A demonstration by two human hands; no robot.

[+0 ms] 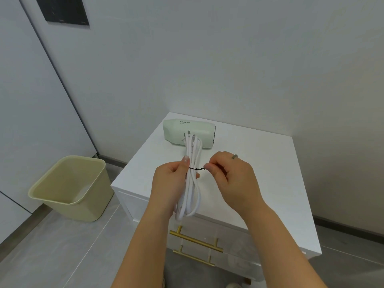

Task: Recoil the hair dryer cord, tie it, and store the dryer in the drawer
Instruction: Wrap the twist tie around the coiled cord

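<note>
A pale green hair dryer [188, 132] lies on its side at the back of the white cabinet top [259, 173]. Its white cord [192, 190] is gathered into a long bundle of loops running toward me from the dryer. My left hand [170, 183] grips the bundle around its middle, thumb up along the cord. A thin black twist tie [197, 168] goes around the bundle, its twisted end sticking out to the right. My right hand [230, 177] pinches that end between thumb and fingertips.
Below the cabinet top are two drawer fronts, both closed, with gold bar handles [196, 241]. A yellowish open bin [70, 188] stands on the grey tile floor to the left. White walls rise behind the cabinet.
</note>
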